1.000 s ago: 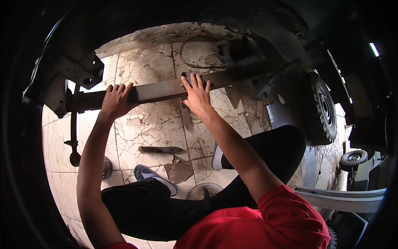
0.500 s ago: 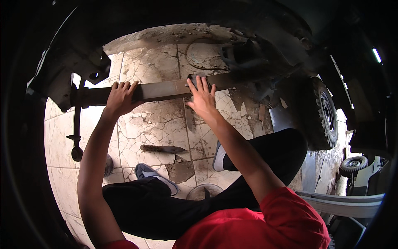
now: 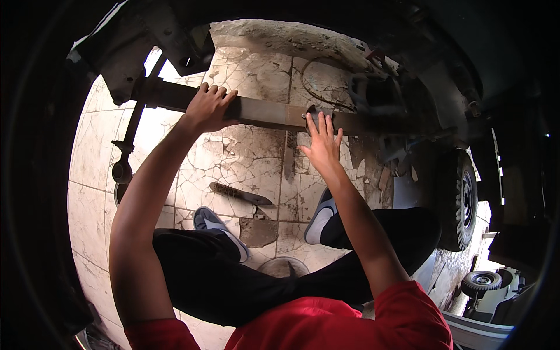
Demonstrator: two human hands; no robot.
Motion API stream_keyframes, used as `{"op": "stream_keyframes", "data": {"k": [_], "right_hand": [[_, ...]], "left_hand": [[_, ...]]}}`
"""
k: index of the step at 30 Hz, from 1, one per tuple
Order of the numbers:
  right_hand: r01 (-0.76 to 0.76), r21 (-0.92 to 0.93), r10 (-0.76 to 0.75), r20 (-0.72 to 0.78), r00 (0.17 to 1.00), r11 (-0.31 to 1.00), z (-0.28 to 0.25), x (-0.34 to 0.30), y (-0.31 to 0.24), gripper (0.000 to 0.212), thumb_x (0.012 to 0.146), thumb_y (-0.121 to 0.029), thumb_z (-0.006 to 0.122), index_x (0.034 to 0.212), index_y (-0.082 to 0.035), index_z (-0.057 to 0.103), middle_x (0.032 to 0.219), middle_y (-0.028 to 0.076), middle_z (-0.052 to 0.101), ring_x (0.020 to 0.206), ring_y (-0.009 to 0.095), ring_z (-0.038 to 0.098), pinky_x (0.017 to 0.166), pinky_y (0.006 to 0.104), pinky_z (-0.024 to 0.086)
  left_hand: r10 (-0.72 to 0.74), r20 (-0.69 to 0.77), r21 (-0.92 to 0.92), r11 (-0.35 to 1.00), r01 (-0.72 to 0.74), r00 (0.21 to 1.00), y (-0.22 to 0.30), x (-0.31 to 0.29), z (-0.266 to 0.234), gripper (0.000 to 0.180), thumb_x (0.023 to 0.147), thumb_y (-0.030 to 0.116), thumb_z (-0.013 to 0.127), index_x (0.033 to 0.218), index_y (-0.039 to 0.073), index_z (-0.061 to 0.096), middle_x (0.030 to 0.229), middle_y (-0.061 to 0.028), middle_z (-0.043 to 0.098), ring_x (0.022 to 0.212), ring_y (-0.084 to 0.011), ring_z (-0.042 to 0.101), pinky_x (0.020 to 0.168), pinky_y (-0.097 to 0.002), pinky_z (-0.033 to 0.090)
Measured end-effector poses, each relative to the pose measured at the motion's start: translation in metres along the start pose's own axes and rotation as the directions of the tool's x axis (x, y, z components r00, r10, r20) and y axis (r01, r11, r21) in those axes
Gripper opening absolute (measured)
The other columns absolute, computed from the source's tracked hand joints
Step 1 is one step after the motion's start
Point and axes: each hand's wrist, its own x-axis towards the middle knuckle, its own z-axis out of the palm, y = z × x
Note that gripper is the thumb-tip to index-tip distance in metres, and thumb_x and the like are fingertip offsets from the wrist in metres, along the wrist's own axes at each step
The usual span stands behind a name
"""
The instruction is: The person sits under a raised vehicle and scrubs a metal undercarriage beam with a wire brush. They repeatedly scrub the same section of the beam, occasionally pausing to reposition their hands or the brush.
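A long, square-edged metal bar [image 3: 271,112] runs crosswise under a vehicle, dark at its ends with a paler stretch in the middle. My left hand [image 3: 209,109] is closed over the bar left of that pale stretch, knuckles on top. A dark band or pad [image 3: 319,109] wraps the bar farther right; I cannot tell which it is. My right hand [image 3: 324,146] lies with spread fingers against this dark piece, thumb out to the left. Its fingertips touch the front of the piece without wrapping round it.
On the cracked tile floor [image 3: 251,157] lies a worn brush-like tool [image 3: 239,193]. A round bowl [image 3: 284,266] stands between my feet. Left hangs a rod with a ringed end [image 3: 121,171]; right stands a tyred wheel [image 3: 465,201]. A cable loop [image 3: 304,81] lies beyond the bar.
The whole view has shifted, so the bar and both hands sit farther right. My right hand has drawn slightly down, baring more of the dark piece. My left hand keeps its grip.
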Motion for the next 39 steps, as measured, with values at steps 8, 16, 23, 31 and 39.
{"op": "stream_keyframes", "data": {"k": [8,16,23,31,39], "right_hand": [[-0.010,-0.021,0.008,-0.067,0.998,1.000,0.004,0.018,0.001,0.101,0.084,-0.042,0.080,0.163,-0.025,0.020,0.167,0.015,0.021,0.154,0.034,0.019,0.118,0.0683,0.020],[0.049,-0.083,-0.054,-0.056,0.997,0.995,0.001,-0.008,0.005,0.099,0.086,-0.046,0.078,0.163,-0.024,0.021,0.166,0.017,0.022,0.154,0.036,0.020,0.118,0.0687,0.020],[0.014,-0.127,-0.022,-0.058,0.998,0.992,0.007,-0.002,-0.002,0.099,0.086,-0.050,0.076,0.163,-0.020,0.022,0.165,0.020,0.023,0.153,0.039,0.020,0.117,0.0685,0.021],[0.030,-0.047,-0.031,-0.028,0.999,0.998,-0.003,0.005,0.005,0.098,0.087,-0.046,0.077,0.164,-0.022,0.021,0.167,0.019,0.021,0.154,0.038,0.019,0.117,0.0692,0.019],[0.001,0.006,-0.001,-0.035,0.999,1.000,0.002,0.003,0.002,0.098,0.086,-0.046,0.077,0.164,-0.024,0.022,0.167,0.019,0.022,0.154,0.037,0.019,0.117,0.0692,0.020]], "left_hand": [[-0.001,0.030,0.044,0.999,-0.001,1.000,0.003,0.003,-0.002,0.088,0.085,0.071,0.065,0.146,0.010,0.049,0.120,-0.0124,0.064,0.116,-0.0259,0.059,0.106,-0.0447,0.037],[-0.003,0.021,0.051,0.999,0.002,1.000,0.001,0.001,0.003,0.088,0.086,0.071,0.064,0.148,0.010,0.047,0.122,-0.0126,0.063,0.118,-0.0259,0.058,0.108,-0.0459,0.035],[0.004,0.001,0.021,1.000,-0.004,1.000,0.002,0.001,0.000,0.085,0.084,0.065,0.069,0.146,0.010,0.050,0.120,-0.0126,0.063,0.116,-0.0268,0.059,0.106,-0.0443,0.038],[-0.009,0.086,0.027,1.000,0.006,0.996,0.002,0.005,-0.002,0.090,0.085,0.071,0.064,0.149,0.011,0.047,0.128,-0.0138,0.063,0.123,-0.0264,0.057,0.109,-0.0480,0.037],[-0.011,0.063,0.053,0.999,0.008,0.998,0.002,0.002,0.002,0.091,0.086,0.073,0.062,0.150,0.011,0.045,0.126,-0.0134,0.063,0.123,-0.0266,0.057,0.109,-0.0471,0.036]]}}
